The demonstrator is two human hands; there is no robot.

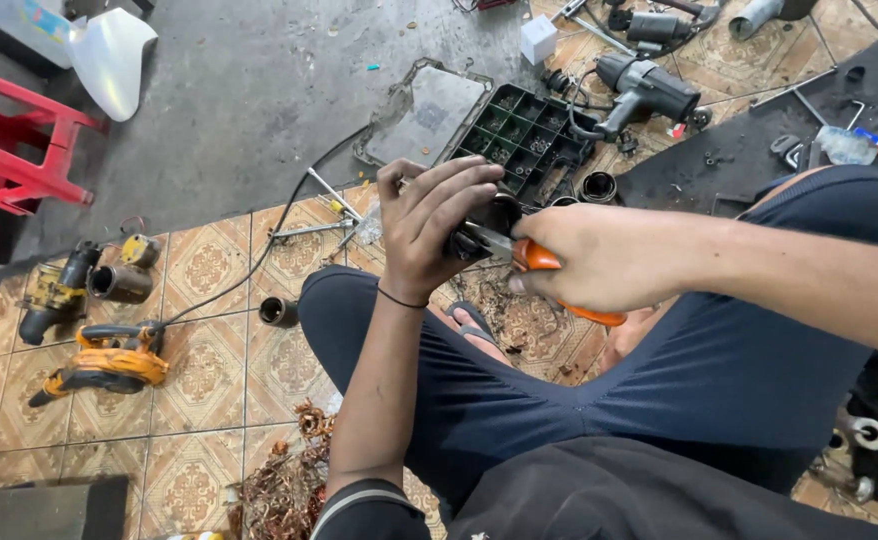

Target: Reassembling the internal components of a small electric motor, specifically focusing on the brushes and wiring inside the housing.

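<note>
Person sits on tiled floor [209, 390], knees up in dark trousers [739, 350]. Big items round them: red stool [19, 150] far left, black parts tray [524, 135] ahead w/ grey lid [429, 110] beside it, grey drill [649, 90] upper right, orange power tool [109, 365] at left, copper wire pile [279, 480] near left elbow. Left hand [424, 235] closed round small dark part [479, 235], held above lap. Right hand [599, 260] grips orange-handled pliers [539, 262], tips touching the part

Left hand [429, 225] raised, fingers curled; right hand [584, 260] fisted, knuckles up, forearms converging
</note>
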